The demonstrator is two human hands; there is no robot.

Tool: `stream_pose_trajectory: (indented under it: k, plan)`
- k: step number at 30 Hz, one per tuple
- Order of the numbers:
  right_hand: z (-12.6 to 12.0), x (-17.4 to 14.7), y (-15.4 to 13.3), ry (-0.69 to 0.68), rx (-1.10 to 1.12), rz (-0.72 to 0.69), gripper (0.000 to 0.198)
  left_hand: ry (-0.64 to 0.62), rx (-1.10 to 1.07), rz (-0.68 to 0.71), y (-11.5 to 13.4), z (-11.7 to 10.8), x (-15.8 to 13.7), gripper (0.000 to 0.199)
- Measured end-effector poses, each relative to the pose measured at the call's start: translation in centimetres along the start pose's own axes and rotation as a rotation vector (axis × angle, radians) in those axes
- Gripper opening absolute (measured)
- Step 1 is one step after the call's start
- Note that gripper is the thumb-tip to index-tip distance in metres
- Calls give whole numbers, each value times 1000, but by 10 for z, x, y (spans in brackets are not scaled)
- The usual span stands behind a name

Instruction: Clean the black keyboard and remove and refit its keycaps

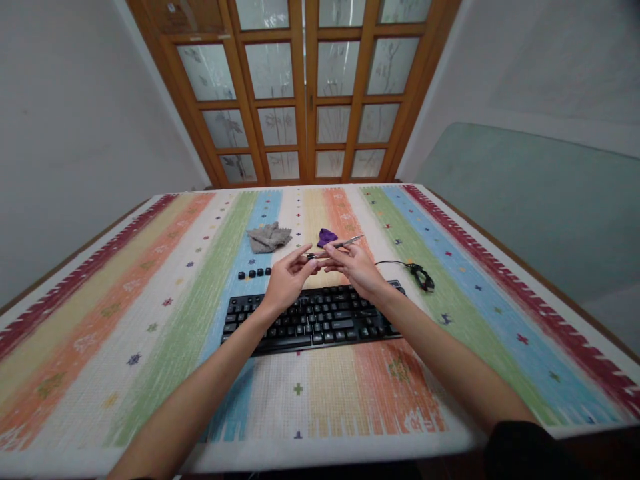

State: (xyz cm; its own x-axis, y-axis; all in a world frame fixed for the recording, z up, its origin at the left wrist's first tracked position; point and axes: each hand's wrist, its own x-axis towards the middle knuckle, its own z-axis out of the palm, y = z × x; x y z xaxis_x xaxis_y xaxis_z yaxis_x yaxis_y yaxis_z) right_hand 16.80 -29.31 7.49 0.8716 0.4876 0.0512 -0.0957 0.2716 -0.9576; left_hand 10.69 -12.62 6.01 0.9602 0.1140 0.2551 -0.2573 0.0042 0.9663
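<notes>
Above the back edge of a black keyboard (320, 323), my two hands meet at the fingertips. My left hand (287, 280) pinches a small black piece (311, 256) that looks like a keycap. Between the fingers of my right hand (357, 269) lies a slim silver tool (350, 241), apparently tweezers; one end points to the right and the other is partly hidden by the fingers. The keyboard lies flat, partly covered by my hands and forearms. Several loose black keycaps (253, 273) sit in a row behind its left part.
A crumpled grey cloth (270, 238) lies beyond my left hand, and a small purple cloth (327, 237) beyond my right. The bundled black cable (421, 277) rests right of the keyboard. A striped tablecloth (170, 347) covers the table; wooden glazed doors (306, 100) stand behind.
</notes>
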Motion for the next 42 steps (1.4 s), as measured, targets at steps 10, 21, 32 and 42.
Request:
stream_pose_trajectory:
  k: [10, 21, 32, 42]
  plan:
    - [3, -2, 3, 64, 148, 16, 52, 66, -195, -45, 2, 7, 4, 49]
    - [6, -3, 5, 87, 169, -6, 51, 92, -300, -91, -2, 8, 7, 47]
    - [4, -3, 7, 108, 156, -36, 54, 11, -198, -56, -3, 3, 7, 43]
    - [7, -6, -2, 104, 68, -41, 54, 140, -5, 72, -4, 8, 5, 38]
